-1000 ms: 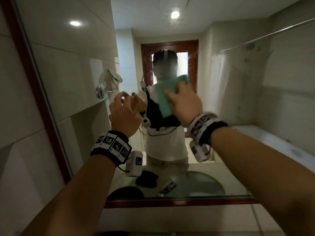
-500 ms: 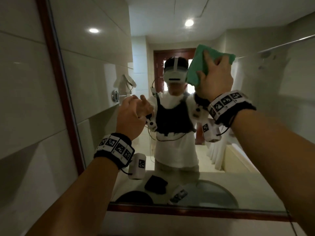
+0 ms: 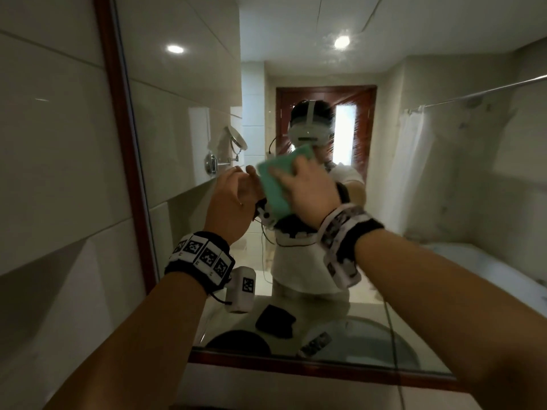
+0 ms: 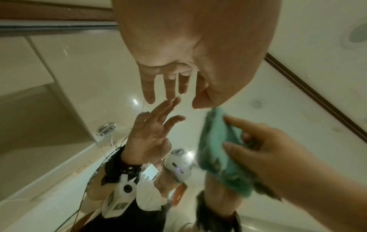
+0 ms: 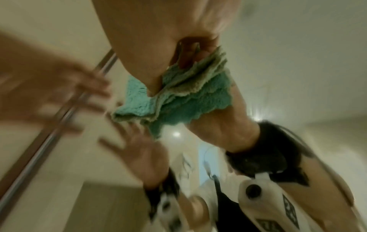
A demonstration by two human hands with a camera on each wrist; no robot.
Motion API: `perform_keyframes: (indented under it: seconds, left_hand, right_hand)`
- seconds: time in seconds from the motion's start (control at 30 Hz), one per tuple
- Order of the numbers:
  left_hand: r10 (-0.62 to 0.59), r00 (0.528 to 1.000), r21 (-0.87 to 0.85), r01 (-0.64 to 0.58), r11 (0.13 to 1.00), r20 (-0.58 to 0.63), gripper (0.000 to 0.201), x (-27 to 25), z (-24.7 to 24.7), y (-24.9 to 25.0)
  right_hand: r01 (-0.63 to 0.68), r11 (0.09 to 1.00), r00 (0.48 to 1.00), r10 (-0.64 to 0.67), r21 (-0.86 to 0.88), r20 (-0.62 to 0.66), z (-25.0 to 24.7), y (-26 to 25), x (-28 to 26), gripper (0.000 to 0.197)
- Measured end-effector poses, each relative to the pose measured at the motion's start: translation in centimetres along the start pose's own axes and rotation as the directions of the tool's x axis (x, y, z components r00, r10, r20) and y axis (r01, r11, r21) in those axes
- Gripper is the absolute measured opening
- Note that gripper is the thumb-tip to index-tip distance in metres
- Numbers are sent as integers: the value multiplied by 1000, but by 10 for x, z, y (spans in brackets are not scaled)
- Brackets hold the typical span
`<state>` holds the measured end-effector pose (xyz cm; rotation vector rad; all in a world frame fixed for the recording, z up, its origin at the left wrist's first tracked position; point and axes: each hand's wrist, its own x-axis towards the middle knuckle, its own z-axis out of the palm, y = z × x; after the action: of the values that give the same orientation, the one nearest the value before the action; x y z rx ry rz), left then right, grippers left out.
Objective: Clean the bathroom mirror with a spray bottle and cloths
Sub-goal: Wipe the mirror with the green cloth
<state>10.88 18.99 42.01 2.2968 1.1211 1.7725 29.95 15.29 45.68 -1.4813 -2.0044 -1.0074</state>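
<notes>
Cloth (image 3: 273,184) pressed on mirror (image 3: 183,113) under right-hand grip (image 3: 307,193).

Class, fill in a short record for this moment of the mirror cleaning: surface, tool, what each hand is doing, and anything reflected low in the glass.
surface: mirror, dark wooden frame
tool: green cloth, folded
right hand: presses the cloth to the glass
left hand: holds nothing, fingers relaxed, near the glass
reflected below: dark cloth on the counter
spray bottle: not identifiable

A folded teal cloth (image 3: 273,187) lies flat against the wood-framed mirror (image 3: 183,137), near its middle.
</notes>
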Motion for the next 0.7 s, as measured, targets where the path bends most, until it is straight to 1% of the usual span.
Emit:
perform_keyframes:
  seconds: [0.03,0.07,0.13,0.17,0.23,0.3,0.33,0.4,0.43,0.47,0.5,0.57,0.6,0.7]
  left_hand:
    - [-16,1000,-41,15,999,-18,32,0,-4,3]
    - [-36,999,-79,34,996,-20,31,-1,-8,6]
    - [-49,999,-114,49,992,3,31,-3,-13,8]
    - [-47,999,-116,48,992,10,32,-3,-15,6]
    - [-61,998,-116,62,991,14,35,-4,-20,4]
    - [-76,997,-133,74,988,-7,34,-5,-23,5]
    - [-67,997,-131,63,989,-29,32,-6,-24,6]
    - [-33,997,-79,27,997,-72,32,-8,-25,7]
    - [-40,996,-44,36,998,-82,34,-9,-26,6]
    - [-70,994,-13,69,998,-86,33,-10,-27,4]
    - [-97,991,8,98,995,-94,33,-12,-29,3]
    - [-107,988,23,110,994,-111,33,-16,-34,0]
    - [-106,988,25,110,994,-109,30,-18,-36,-1]
    - [-136,988,-16,135,991,-67,19,-23,-39,-5]
  right_hand:
    - [-87,995,994,90,49,-61,-14,13,11,70]
    - [-171,980,977,182,106,-111,-26,24,23,65]
    - [-303,938,929,330,166,-170,-45,41,41,63]
    - [-341,924,911,370,174,-183,-49,44,48,63]
    - [-364,917,899,392,164,-195,-47,39,55,62]
    - [-322,938,919,342,129,-195,-39,20,55,61]
    - [-270,958,942,284,101,-176,-33,7,55,60]
    - [-111,994,991,113,22,-70,-13,-30,46,57]
    - [-17,1000,1000,17,14,-18,-1,-50,38,57]
    - [50,998,998,-52,48,25,11,-69,30,59]
    - [85,992,994,-91,98,56,21,-85,22,60]
    - [96,985,990,-110,145,89,35,-102,14,59]
    - [98,986,990,-110,133,92,40,-103,14,57]
    - [121,990,991,-124,67,48,45,-97,15,56]
